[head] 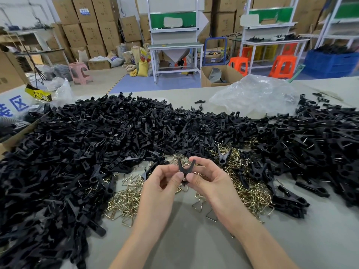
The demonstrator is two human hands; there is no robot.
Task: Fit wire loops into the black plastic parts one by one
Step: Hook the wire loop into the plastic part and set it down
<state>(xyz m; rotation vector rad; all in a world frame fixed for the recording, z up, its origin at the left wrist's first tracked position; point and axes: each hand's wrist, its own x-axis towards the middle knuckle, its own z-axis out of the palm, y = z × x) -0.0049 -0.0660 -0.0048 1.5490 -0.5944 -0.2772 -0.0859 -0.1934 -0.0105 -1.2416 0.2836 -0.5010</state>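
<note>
Black plastic part, forked like a Y, sits between the two hands above the middle of the table, its two prongs pointing up and away from the person. The left hand pinches its lower stem from the left, thumb tip pressed on the front and the other fingers curled behind. The right hand grips the same black plastic part from the right, thumb on the stem and forefinger hooked over one prong. Whether a wire is already caught between the fingers cannot be told.

Wire loops, brass-coloured and roughly triangular, lie scattered on the table under and around the hands, with a thicker patch of them to the right. A few single loops lie just in front of the wrists. A broad heap of black parts curves round the loops from the near left, across the back, to the far right. One forked piece lies on the loops just beyond the right hand.

A crumpled clear plastic bag rests on the table behind the heap. Past the table stand a white workbench, orange stools, a pink stool, a blue crate and stacked cardboard boxes
</note>
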